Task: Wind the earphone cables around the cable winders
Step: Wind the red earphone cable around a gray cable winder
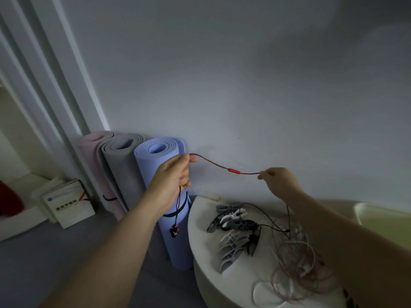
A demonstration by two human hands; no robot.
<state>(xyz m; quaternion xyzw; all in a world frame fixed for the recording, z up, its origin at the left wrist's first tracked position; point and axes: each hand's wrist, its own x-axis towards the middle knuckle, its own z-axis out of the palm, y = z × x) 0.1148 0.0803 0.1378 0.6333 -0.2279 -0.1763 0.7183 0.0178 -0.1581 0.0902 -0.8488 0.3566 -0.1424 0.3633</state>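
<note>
Both hands were up off the table, with the thin red braided earphone cable [213, 162] stretched between them in front of the wall. The left hand [173, 172] was closed in a loose fist round the cable. The cord came out at the top by the thumb, and the rest hung below the fist down to the dark earbuds [174, 231], which dangled in front of the rolled lavender foam mat [155, 174].

The right hand [278, 181] pinched the cable's other stretch between thumb and fingertip, with the remaining fingers curled in. The cable's red capsule-shaped inline remote [233, 170] sat in the span, nearer the right hand.

Below, on the round white table [200, 230], lay a heap of grey, white and black plastic cable winders [233, 227]. A thin black earphone cable [266, 225] ran across them, and a loose tangle of pale pink earphone cable [295, 263] lay just beside.
</note>
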